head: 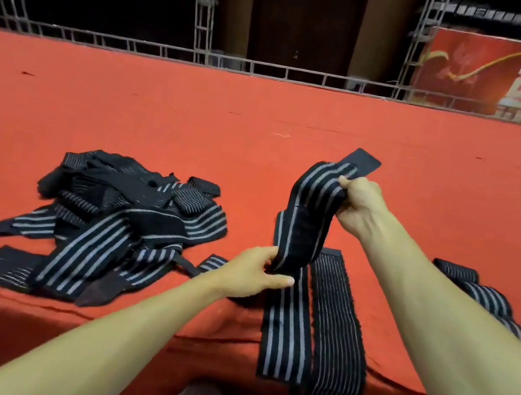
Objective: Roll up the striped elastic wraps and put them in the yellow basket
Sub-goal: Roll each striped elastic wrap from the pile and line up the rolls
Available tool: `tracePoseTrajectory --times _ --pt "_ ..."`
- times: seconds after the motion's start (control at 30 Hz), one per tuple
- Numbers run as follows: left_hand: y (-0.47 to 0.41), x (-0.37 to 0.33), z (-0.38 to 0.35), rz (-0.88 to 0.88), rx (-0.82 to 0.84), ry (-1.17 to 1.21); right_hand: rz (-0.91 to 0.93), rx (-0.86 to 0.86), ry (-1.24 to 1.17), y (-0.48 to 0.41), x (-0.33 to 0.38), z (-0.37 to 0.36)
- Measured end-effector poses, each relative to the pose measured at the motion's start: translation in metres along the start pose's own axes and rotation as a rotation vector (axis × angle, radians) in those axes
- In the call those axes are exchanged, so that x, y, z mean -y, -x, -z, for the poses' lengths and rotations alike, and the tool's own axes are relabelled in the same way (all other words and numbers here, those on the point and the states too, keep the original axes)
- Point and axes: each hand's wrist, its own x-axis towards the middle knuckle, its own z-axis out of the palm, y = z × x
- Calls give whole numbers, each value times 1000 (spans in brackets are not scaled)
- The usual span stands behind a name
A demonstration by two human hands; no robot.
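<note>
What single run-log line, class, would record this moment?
left hand: pinches striped wrap midway | right hand: grips its upper end | its tail: lies on red cloth | pile: loose wraps, left | yellow basket: not in view

The held wrap (314, 200) is black with broad pale-grey stripes running lengthwise. The wrap beside it (336, 332) is black with fine grey lines. The table (195, 123) is orange-red. The banner (482, 76) is red with white characters and yellow swirls.

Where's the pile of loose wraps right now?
Head view: the pile of loose wraps lies on the red carpet at left, just left of the left hand gripping the held wrap.
</note>
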Motion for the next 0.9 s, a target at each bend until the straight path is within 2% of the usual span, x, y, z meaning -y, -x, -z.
tracePoseTrajectory --times 0.07,0.17,0.23,0.33,0.47,0.53,0.6,0.73,0.9 --pt "-4 -5 3 -14 -133 -7 0 7 -46 8 7 6" --pt "-1 -25 20 -12 -206 -26 32 12 -96 17 22 9" --pt "6 -44 33 -1 -211 -1 55 29 -115 21 24 8" --pt "16 -71 49 18 -214 157 106 14 -73 27 23 -1" --pt "24 -88 62 67 -158 406 134 -16 137 21 -2 -18" --pt "25 -82 63 106 -151 468 179 -40 347 13 -17 -26" --pt "25 -68 62 151 -146 487 191 -48 443 4 -31 -31" --pt "23 -29 53 285 -154 545 99 19 452 -18 -62 -39" --pt "2 24 40 449 -281 559 17 110 545 -51 -103 -47"
